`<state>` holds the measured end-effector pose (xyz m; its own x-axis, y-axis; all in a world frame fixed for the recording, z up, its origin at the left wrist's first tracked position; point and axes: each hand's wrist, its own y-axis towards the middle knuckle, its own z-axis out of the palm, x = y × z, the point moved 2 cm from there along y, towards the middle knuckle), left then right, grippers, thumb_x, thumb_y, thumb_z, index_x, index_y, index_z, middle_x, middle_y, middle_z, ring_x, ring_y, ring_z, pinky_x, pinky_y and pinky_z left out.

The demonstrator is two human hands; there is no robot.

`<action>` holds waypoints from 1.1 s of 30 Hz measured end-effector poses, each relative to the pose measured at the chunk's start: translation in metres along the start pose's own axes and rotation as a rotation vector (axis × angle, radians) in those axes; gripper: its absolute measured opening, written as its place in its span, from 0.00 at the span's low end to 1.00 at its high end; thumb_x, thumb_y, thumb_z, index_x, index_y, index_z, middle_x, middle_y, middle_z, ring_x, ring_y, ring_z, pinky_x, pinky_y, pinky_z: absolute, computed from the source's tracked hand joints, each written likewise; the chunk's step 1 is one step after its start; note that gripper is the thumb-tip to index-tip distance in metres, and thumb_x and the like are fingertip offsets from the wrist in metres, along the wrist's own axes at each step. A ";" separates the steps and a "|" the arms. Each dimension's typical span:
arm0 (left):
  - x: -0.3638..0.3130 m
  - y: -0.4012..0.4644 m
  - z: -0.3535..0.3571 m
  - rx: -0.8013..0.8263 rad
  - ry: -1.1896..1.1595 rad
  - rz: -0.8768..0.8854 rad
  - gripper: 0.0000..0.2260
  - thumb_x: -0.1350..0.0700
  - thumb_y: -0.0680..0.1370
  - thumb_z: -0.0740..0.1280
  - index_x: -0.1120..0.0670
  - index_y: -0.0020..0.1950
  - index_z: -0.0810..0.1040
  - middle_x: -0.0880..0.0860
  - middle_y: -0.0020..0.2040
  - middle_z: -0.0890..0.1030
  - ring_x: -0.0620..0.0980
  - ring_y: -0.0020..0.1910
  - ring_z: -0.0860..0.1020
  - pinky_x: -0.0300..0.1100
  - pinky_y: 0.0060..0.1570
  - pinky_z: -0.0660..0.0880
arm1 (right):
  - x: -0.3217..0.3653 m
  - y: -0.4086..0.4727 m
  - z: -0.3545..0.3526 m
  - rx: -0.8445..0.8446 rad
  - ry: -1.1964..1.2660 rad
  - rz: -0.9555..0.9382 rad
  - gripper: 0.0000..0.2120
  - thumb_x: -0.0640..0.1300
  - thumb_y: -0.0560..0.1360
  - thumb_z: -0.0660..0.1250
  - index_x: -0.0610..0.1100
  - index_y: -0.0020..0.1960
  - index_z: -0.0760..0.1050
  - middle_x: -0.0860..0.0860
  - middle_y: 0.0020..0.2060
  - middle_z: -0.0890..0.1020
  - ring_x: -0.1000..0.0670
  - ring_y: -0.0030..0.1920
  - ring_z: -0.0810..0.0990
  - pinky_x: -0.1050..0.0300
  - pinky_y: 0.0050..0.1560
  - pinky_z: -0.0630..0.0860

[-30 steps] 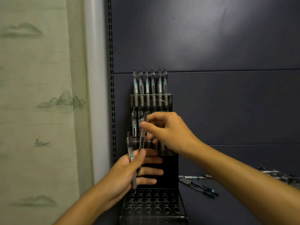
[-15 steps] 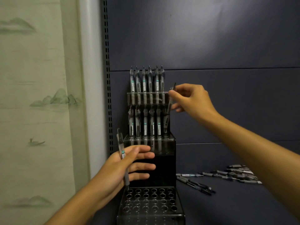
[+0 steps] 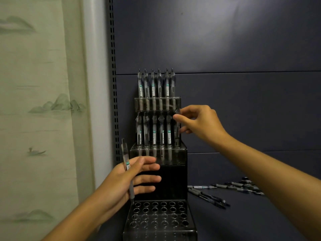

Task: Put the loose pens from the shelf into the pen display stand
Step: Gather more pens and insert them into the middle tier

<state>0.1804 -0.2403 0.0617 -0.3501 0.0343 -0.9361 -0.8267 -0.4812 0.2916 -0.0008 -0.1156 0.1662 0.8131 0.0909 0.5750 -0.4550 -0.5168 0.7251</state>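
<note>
Nearest the camera, the bottom tier of the pen display stand (image 3: 160, 228) shows rows of open holes, none filled. Just above and to its left, the left hand (image 3: 128, 180) keeps a spare pen (image 3: 126, 164) upright under its thumb, its other fingers spread loosely; the pen's tip hangs just beside the front-left holes.

Further back, the right hand (image 3: 198, 121) pinches a second pen (image 3: 177, 129) near its top, long axis upright, its lower end at the rightmost slot of the middle tier. It appears to be going straight down into that slot. Blur and the clear plastic hide whether the tip is seated.

The loose pens (image 3: 224, 190) lie on the shelf to the right, nearer the right arm, which cuts off part of the pile. The top tier is full.
</note>
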 end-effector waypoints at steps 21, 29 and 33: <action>-0.002 0.003 0.003 0.029 0.018 0.016 0.14 0.52 0.74 0.64 0.58 0.54 0.83 0.59 0.52 0.85 0.57 0.45 0.85 0.48 0.39 0.83 | 0.012 -0.010 -0.001 0.008 -0.087 0.009 0.16 0.55 0.70 0.75 0.43 0.44 0.79 0.50 0.31 0.84 0.54 0.29 0.83 0.65 0.34 0.79; -0.005 0.003 0.026 0.032 0.177 0.038 0.11 0.52 0.80 0.62 0.53 0.58 0.81 0.55 0.50 0.86 0.58 0.48 0.85 0.50 0.42 0.83 | 0.046 -0.048 0.039 0.351 -0.012 -0.194 0.12 0.53 0.70 0.76 0.47 0.48 0.82 0.53 0.37 0.85 0.57 0.38 0.84 0.65 0.42 0.78; -0.011 0.001 0.029 0.044 0.248 0.076 0.13 0.57 0.82 0.61 0.40 0.54 0.81 0.53 0.54 0.85 0.57 0.51 0.85 0.55 0.49 0.82 | 0.051 -0.053 0.051 0.315 -0.122 -0.258 0.10 0.55 0.71 0.75 0.51 0.47 0.80 0.56 0.37 0.83 0.62 0.39 0.80 0.72 0.39 0.72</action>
<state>0.1706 -0.2158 0.0777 -0.2979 -0.2187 -0.9292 -0.8222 -0.4357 0.3662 0.0834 -0.1271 0.1377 0.9314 0.1601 0.3268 -0.1127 -0.7269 0.6774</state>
